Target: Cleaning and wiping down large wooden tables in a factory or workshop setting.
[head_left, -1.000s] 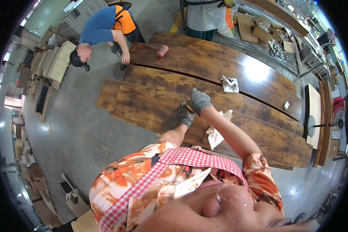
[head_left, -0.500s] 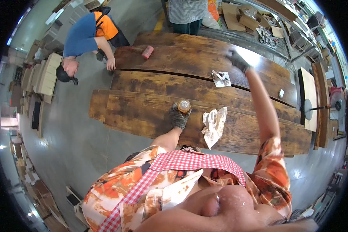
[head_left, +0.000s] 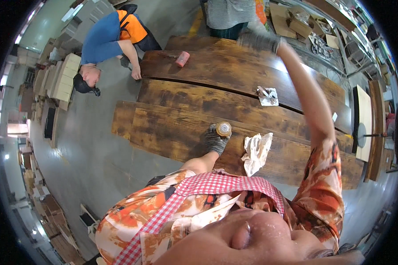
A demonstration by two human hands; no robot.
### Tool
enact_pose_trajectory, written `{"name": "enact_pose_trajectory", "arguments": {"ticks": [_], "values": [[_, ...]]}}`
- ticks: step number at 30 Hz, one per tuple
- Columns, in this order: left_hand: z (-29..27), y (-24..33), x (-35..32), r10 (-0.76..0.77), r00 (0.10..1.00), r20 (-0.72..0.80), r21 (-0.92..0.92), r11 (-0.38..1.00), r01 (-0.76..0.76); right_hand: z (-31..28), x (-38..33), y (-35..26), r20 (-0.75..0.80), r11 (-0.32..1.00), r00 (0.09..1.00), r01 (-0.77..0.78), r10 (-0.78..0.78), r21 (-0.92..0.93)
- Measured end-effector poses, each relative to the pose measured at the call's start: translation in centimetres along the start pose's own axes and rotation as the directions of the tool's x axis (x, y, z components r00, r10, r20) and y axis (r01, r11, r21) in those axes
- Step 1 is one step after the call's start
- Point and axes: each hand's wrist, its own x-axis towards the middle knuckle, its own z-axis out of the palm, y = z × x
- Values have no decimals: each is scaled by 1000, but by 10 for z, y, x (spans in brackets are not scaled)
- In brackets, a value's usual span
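head view:
left hand (head_left: pixel 215 140): gloved, down on the near plank (head_left: pixel 172 132), fingers wrapped round a small round can (head_left: pixel 223 129), lid up
can: centre of frame, standing on the plank
right hand (head_left: pixel 257 40): gloved, arm stretched out to 12 o'clock over the far planks (head_left: pixel 216 70); blurred, can't tell if fingers are open or closed, nothing visibly held
rag (head_left: pixel 255 152): white, crumpled, on the plank just beside the can at 4 o'clock
tray (head_left: pixel 267 96): small white piece with dark bits, 1 o'clock of the can, well apart
red cylinder (head_left: pixel 182 58): lying on a far plank, 11 o'clock
co-worker (head_left: pixel 108 42): blue shirt, orange vest, bent over at 10 o'clock, hand on the plank edge
second person (head_left: pixel 227 15): striped top, 12 o'clock, behind the planks
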Motion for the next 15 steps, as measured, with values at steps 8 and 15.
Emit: {"name": "enact_pose_trajectory", "arguments": {"ticks": [8,15], "values": [[4,14,-13,58,990,-132,160,986,-36,231,-178,-115,300,877,859,-289,414,-384],[4,3,6,6,997,80,-123,992,3,248,-188,-138,58,836,846,-510,530,-202]]}}
